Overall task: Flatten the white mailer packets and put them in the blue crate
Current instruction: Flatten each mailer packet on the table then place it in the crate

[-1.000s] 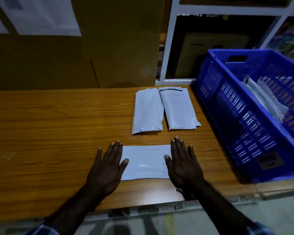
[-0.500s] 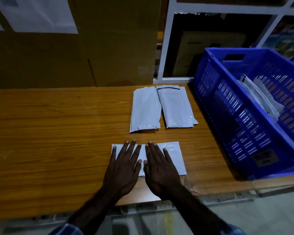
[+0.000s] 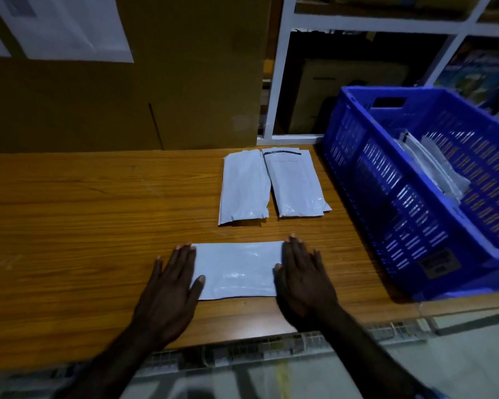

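Observation:
A white mailer packet [image 3: 238, 270] lies flat and crosswise on the wooden table [image 3: 69, 226], near its front edge. My left hand [image 3: 170, 286] presses its left end with straight fingers, and my right hand [image 3: 306, 279] presses its right end the same way. Two more white packets lie side by side farther back, the left one [image 3: 244, 187] plain and the right one [image 3: 296, 184] with a dark strip at its top. The blue crate [image 3: 386, 203] stands at the right and holds several white packets [image 3: 432, 168].
A large brown cardboard box [image 3: 127, 96] with paper sheets on it stands behind the table at the left. White shelving [image 3: 277, 82] with boxes rises at the back right. The table's front edge runs just below my wrists.
My hands were together on the middle of the packet half a second ago. They have slid apart to its two ends, as they lay one second ago.

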Demonstrator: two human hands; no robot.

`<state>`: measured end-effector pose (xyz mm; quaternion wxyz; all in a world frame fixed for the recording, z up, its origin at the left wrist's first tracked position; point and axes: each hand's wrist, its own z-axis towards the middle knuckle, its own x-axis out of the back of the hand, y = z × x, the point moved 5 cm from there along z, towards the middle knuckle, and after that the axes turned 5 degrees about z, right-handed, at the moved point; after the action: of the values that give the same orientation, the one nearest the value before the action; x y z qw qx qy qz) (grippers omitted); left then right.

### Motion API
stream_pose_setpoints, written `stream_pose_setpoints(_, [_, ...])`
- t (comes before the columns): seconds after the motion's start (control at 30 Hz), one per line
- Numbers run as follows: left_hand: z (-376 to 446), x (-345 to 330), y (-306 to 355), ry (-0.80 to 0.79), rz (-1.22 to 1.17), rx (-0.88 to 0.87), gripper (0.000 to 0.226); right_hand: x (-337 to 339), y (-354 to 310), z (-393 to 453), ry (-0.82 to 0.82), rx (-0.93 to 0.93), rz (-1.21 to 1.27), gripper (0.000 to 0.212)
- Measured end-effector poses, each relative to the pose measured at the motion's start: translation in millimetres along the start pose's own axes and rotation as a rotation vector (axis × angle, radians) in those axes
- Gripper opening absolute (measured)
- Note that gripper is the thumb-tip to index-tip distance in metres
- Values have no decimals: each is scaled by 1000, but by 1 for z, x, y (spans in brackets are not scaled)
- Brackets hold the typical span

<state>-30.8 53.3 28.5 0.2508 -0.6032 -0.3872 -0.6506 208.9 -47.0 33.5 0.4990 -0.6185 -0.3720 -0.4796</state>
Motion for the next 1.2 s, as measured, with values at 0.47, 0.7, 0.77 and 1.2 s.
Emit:
stream_pose_setpoints(0.47, [-5, -8, -14, -64, 48, -16, 90, -3, 21, -9, -115, -64, -1, 81])
stream_pose_setpoints(0.7, [-9, -3, 16, 46, 22, -290, 83, -7, -19, -15, -126, 256, 80, 78])
stream_pose_setpoints(0.77, [-5, -3, 25, 100, 44, -330, 75, -8, -24, -16, -50, 282, 104, 64])
stream_pose_setpoints(1.2, [8, 17, 30, 222, 114, -416, 64, 24, -19, -14, 129, 382, 41, 28])
